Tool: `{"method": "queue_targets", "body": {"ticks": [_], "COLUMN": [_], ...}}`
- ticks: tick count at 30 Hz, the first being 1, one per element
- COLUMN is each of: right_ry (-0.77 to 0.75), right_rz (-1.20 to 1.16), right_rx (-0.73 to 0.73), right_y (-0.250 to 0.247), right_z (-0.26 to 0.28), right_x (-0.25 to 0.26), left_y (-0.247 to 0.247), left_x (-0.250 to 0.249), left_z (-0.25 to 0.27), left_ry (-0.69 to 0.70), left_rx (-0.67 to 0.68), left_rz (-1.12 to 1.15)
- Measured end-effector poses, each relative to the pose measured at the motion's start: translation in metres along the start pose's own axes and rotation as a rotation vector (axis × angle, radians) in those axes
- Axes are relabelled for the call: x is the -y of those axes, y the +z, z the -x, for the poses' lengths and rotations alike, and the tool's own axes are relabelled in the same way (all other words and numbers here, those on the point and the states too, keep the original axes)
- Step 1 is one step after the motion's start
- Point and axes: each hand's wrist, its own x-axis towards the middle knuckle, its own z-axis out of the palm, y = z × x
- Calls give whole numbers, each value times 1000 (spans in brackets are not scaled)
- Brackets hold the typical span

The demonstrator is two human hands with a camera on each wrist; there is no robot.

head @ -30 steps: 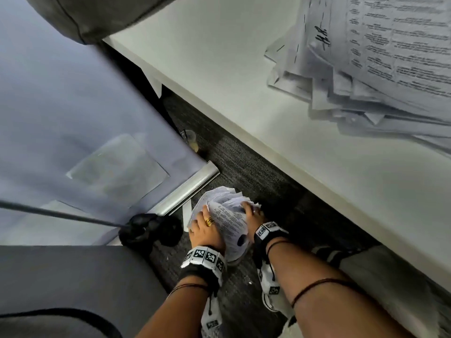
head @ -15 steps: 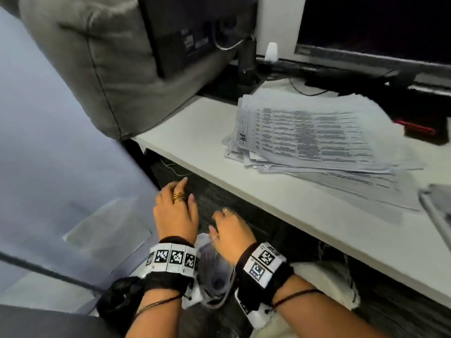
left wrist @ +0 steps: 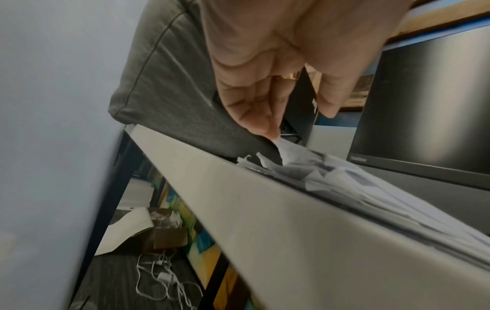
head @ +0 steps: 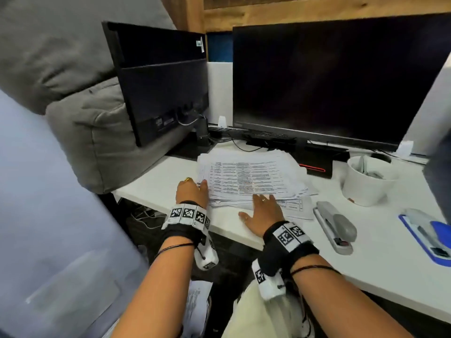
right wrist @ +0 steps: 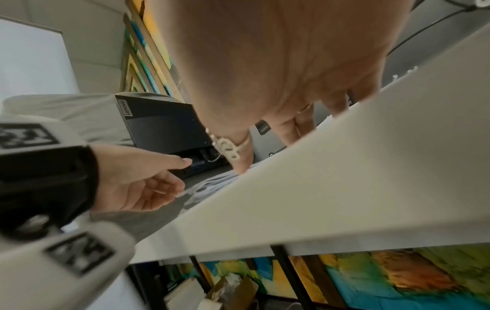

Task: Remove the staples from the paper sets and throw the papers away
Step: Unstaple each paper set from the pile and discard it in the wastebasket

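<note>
A stack of printed paper sets lies on the white desk in front of two dark monitors. My left hand reaches its straight fingertips to the stack's left corner, with the thumb held apart and nothing gripped. My right hand lies flat on the desk at the stack's front edge, its fingers spread over the lowest sheets. The right wrist view shows the right hand above the desk edge and the left hand beside the papers. Both hands hold nothing.
A grey stapler lies right of the stack and a blue one further right. A white cup stands behind them. A grey cushion leans at the desk's left end. Cables and a box lie on the floor under the desk.
Both hands have let go of the crumpled papers down on the floor under the desk. They have risen to the paper stack on the desk, and my view has swung up.
</note>
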Motion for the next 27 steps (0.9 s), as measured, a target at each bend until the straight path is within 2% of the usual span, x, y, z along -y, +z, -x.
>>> {"method": "queue_targets", "body": {"ticks": [2, 5, 7, 11, 15, 17, 19, 21, 24, 27], "right_ry": [37, -6, -10, -48, -124, -150, -108, -49, -44, -180], "right_rz": [60, 62, 61, -4, -316, -476, -590, -619, -540, -671], "right_rx": [93, 45, 36, 33, -153, -331, -541, -678, -707, -709], "right_y": [2, 4, 5, -1, -30, -47, -64, -80, -91, -88], "right_z": [3, 10, 13, 17, 22, 22, 19, 15, 8, 12], "right_x": [-9, -12, -12, -15, -15, -13, -14, -21, -37, -48], "left_y": [-1, -2, -2, -7, -31, -49, -65, -78, -87, -89], "left_x": [-5, -7, -10, -17, -21, -20, -17, -13, -5, 5], "left_z": [-8, -21, -25, -20, -10, -5, 1, 11, 32, 44], "left_ry": [-90, -162, -108, 3, 166, 235, 280, 328, 430, 479], "left_rx": [29, 73, 101, 22, -141, -209, -228, -218, -188, -140], "left_rz": [-14, -9, -56, -64, 55, 116, 157, 187, 232, 140]}}
